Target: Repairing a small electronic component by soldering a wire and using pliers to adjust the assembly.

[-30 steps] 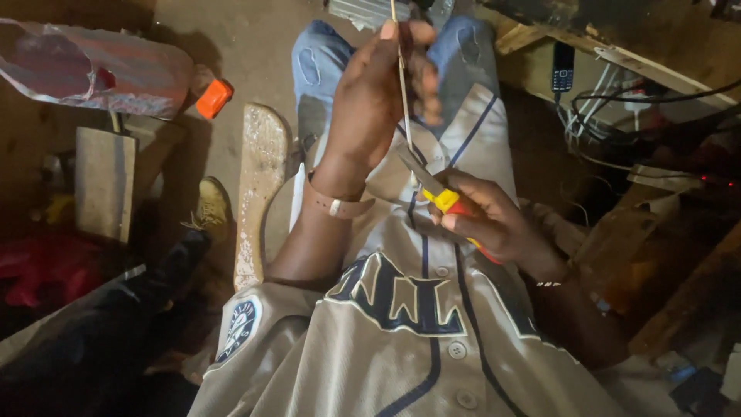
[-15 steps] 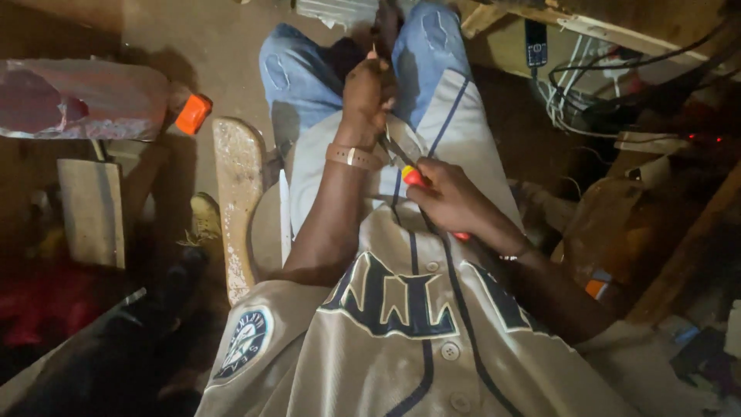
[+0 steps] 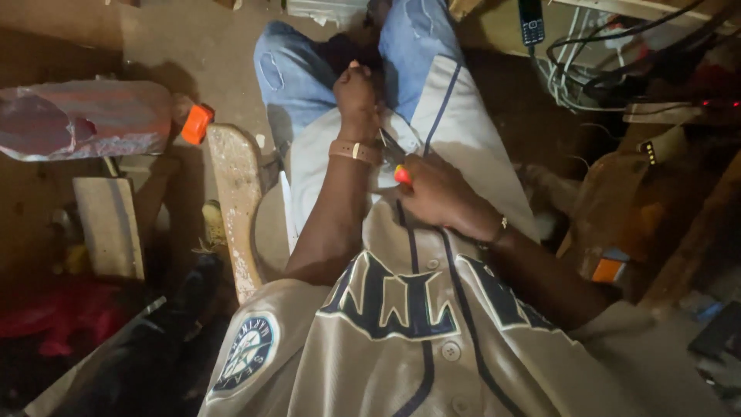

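My left hand point(image 3: 356, 96) is closed into a fist out over my lap, gripping something thin that I cannot make out; a watch band sits on its wrist. My right hand point(image 3: 436, 193) rests on my shirt front, shut on a small tool with a red and yellow handle point(image 3: 403, 175) whose metal jaws point(image 3: 388, 144) point up toward the left wrist. Both hands are close together above my thighs in blue jeans point(image 3: 297, 73). A bracelet circles my right wrist.
A crumpled plastic bottle with an orange cap point(image 3: 93, 120) lies at left beside wooden boards point(image 3: 235, 205). A dark phone point(image 3: 530, 21) and tangled cables point(image 3: 594, 73) lie at upper right. Wooden pieces and clutter fill the right side; red cloth lies at lower left.
My left hand has dropped from a raised position holding a thin wire upright to a fist low over my lap. The right hand with the tool stayed near my shirt.
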